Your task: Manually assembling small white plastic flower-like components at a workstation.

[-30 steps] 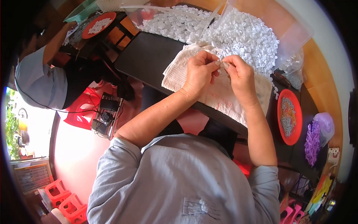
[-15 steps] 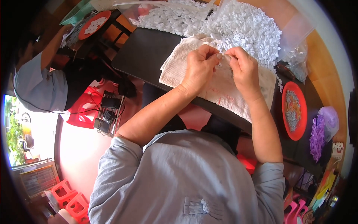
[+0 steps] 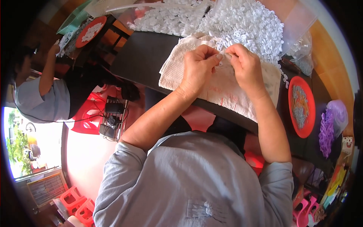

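Small white plastic piece (image 3: 223, 56) sat pinched between both hands (image 3: 198, 68) (image 3: 245, 68); loosened fingertips could drop it into the white pile (image 3: 245, 26).

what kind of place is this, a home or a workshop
Most likely a small hand-assembly workshop. A heap of small white plastic parts lies on a dark table, the left hand and right hand pinch tiny pieces over a white cloth, and another person works at a red tray nearby.

red plate (image 3: 301, 106) right on table | purple bundle (image 3: 326, 128) beside it | red stools (image 3: 77, 204) on floor
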{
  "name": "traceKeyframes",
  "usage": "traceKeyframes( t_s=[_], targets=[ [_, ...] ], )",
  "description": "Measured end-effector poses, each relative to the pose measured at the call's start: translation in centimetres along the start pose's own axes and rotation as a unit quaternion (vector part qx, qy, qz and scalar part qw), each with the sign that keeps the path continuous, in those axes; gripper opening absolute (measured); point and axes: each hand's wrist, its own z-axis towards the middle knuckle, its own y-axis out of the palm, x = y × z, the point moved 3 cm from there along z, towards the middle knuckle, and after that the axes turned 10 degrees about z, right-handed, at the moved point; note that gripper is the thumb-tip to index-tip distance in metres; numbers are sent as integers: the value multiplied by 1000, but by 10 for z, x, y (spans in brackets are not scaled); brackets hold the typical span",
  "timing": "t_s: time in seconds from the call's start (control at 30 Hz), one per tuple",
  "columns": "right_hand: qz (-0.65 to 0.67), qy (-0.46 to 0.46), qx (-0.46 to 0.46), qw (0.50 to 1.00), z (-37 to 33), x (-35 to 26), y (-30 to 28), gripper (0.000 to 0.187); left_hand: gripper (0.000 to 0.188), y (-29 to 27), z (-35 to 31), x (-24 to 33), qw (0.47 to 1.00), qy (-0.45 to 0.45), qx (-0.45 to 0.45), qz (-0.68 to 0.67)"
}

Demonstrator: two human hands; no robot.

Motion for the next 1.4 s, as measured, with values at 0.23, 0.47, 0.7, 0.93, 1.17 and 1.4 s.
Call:
traceKeyframes(
  t_s=[0.23,0.47,0.7,0.93,1.17,1.4],
  targets=[
    [23,20,-1,1000,-2,-3,4,12,6,1,1,-6,999,30,-5,19],
    [78,80,5,994,-3,2,10,9,6,-1,7,-3,997,60,-12,38],
    [92,95,-8,991,3,1,1,6,7,-1,6,-9,999,19,7,-38],
    [75,112,-30,990,2,3,5,5,7,-2,5,-10,999,31,14,-14],
    [115,121,-24,986,-1,9,10,6,7,1,4,-7,1000,28,-1,12],
    [162,172,6,972,-3,-6,13,8,6,-1,5,-5,998,62,-13,-11]
  ],
)
